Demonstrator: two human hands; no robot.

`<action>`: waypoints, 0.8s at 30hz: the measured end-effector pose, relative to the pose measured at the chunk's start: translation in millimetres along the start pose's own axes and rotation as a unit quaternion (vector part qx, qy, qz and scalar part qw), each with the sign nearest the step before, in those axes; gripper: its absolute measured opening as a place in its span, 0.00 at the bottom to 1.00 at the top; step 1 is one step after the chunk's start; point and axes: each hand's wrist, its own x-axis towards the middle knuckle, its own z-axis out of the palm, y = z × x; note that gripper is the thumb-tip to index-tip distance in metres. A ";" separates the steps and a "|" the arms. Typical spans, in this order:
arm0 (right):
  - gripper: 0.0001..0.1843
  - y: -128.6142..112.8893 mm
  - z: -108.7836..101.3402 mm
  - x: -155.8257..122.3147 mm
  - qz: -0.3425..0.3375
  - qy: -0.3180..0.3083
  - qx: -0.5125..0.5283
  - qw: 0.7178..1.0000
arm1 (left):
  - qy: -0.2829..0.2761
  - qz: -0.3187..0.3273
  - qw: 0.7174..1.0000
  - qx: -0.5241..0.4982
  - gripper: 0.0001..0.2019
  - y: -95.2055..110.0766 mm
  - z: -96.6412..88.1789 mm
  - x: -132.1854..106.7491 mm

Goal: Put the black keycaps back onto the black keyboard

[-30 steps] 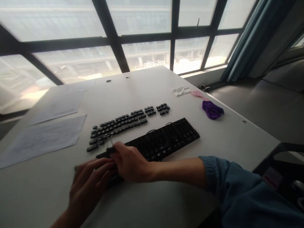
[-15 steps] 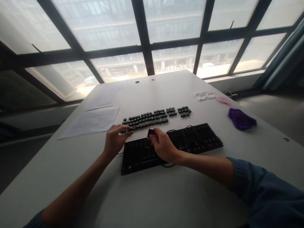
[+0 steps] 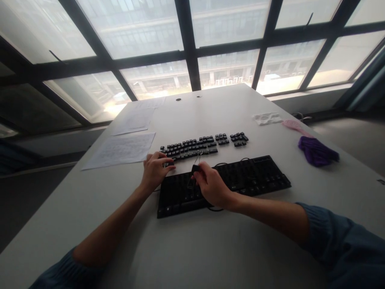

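Note:
My right hand (image 3: 214,185) is closed around a keycap puller (image 3: 195,168), a black grip with thin wire loops at both ends, held above the left half of a black keyboard (image 3: 252,176). Many of the board's keys are off. Behind it lie rows of loose black keycaps (image 3: 192,146). At their near left end, my left hand (image 3: 155,170) has thumb and fingers pinched around a dark keycap (image 3: 170,163), which they partly cover.
Printed paper sheets (image 3: 120,151) lie on the white table (image 3: 210,249) at the left. Toward the right are a crumpled white cloth (image 3: 267,118), a pink brush-like item (image 3: 293,125) and a purple cloth (image 3: 319,151). Windows rise beyond the table.
The view has shifted a little, so the table's things appear slightly farther right. Both hands keep nearly the same places, the left at the keycap and the right with the puller.

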 end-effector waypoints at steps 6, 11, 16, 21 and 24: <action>0.06 -3.5 2.3 0.4 -0.037 -0.060 -0.001 0.997 | 0.091 0.007 0.992 -0.085 0.10 30.6 -30.5 -17.7; 0.05 -2.3 7.3 -1.1 -0.051 -0.102 -0.023 0.993 | -0.004 -0.006 0.982 -0.190 0.08 76.9 -43.2 -71.3; 0.05 -3.1 7.5 -2.4 -0.077 -0.134 -0.048 0.987 | -0.077 0.015 0.976 -0.204 0.05 88.3 -38.6 -99.1; 0.08 -6.1 6.8 -4.5 -0.135 -0.152 -0.078 0.976 | -0.132 0.072 0.970 -0.189 0.06 85.9 -41.2 -94.0; 0.08 -5.3 7.4 -4.0 -0.132 -0.146 -0.086 0.977 | -0.143 0.080 0.969 -0.186 0.07 85.9 -42.2 -91.7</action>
